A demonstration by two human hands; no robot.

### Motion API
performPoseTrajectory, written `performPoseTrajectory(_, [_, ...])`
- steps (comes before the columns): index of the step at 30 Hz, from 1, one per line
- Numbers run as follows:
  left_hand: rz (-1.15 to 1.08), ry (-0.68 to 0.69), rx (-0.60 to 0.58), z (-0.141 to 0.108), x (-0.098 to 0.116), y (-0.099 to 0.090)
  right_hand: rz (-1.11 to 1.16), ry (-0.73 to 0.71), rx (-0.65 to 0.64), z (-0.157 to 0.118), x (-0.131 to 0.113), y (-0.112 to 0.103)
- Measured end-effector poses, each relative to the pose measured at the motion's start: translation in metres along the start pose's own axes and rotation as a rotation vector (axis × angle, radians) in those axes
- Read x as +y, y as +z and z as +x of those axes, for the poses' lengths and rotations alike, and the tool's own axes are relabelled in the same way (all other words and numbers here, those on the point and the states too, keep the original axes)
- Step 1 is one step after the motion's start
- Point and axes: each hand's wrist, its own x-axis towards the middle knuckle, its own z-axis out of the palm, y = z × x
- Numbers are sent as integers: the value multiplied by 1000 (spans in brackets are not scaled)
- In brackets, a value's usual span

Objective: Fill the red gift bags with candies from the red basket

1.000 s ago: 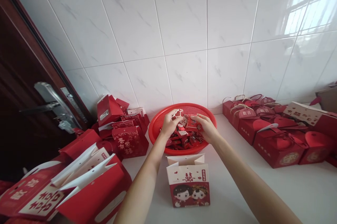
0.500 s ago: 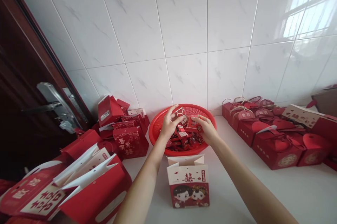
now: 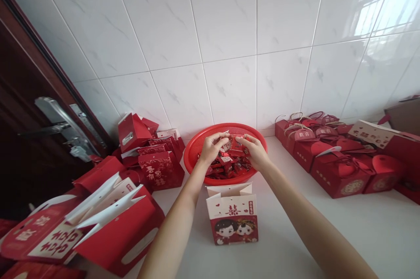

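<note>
Over a red plastic basket (image 3: 193, 150), both my hands are closed near each other. My left hand (image 3: 210, 150) pinches a small wrapped candy (image 3: 227, 142) between thumb and fingers, partly hidden by them. My right hand (image 3: 257, 153) grips a flat red candy packet (image 3: 238, 143) by its edge. Many small red-wrapped candies (image 3: 228, 169) lie in the basket below. In front of the basket an open paper gift box (image 3: 232, 222) stands upright, with two cartoon figures on a red and cream front.
Red gift boxes and bags (image 3: 116, 231) crowd the left side, with more bags (image 3: 160, 169) behind them. Closed red boxes with cord handles (image 3: 343, 176) line the right. A tiled wall (image 3: 229, 21) rises behind; a dark door (image 3: 29, 108) is at left.
My left fingers, spread before, have closed into a pinch. Both hands have drawn closer together over the basket. The whole view has shifted slightly.
</note>
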Motion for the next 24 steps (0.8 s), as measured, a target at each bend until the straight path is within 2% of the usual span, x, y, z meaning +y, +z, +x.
performPoseTrajectory(4, [24,-24,-40,-1,2,1,-10,-23,-15,2,3,-1])
performPoseTrajectory(12, [-51,5,188,-2,11,-4,37,-11,19,0,-8,-1])
performPoseTrajectory(15, [-138,3,234,-17,29,-12,75,28,24,-4,-21,0])
performPoseTrajectory(17, [-183,28,214,-31,46,-17,99,40,2,-10,-30,2])
performPoseTrajectory(21, [-189,47,158,-59,77,-26,56,-4,-109,-27,-44,14])
performPoseTrajectory(24, [-194,11,131,-71,88,-28,-33,-44,-199,-41,-47,24])
